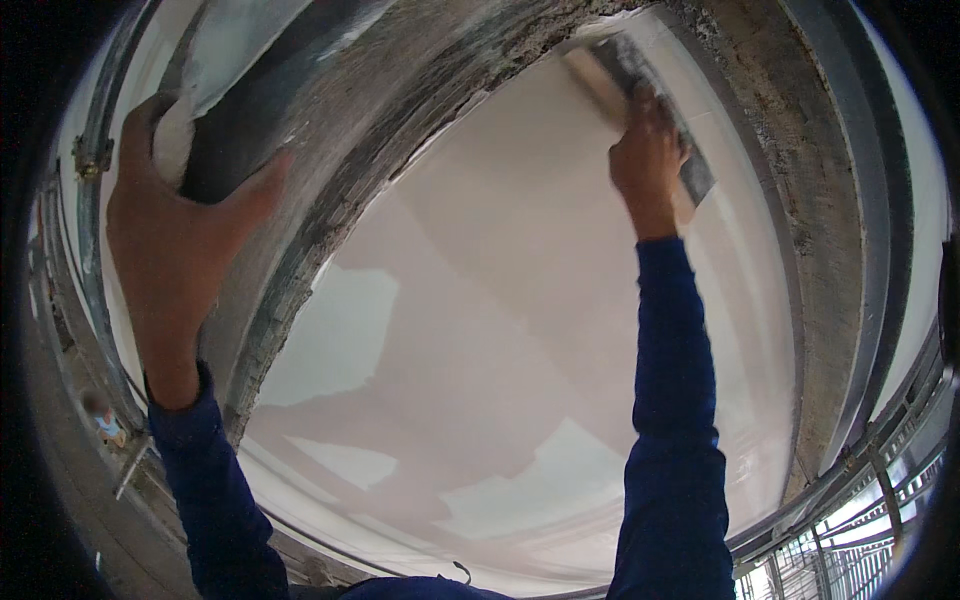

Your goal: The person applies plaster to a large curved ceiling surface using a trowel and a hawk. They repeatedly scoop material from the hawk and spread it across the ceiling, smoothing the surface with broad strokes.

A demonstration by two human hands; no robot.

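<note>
At the upper left my left hand (180,230) grips a dark flat plastering board (240,100) with pale plaster smears; some of its fingers are hidden behind it. My right hand (645,165) is closed on a long steel trowel (695,175), slightly blurred, held against the upper right part of an overhead white plastered panel (480,270). The panel has patchy pinkish and paler areas, with a rough, crumbly edge along its left.
Grey concrete beams (820,230) frame the panel. Metal scaffold tubes (95,150) run at the far left, with railings (830,550) at the lower right. A small, blurred person (105,420) is far off at the left.
</note>
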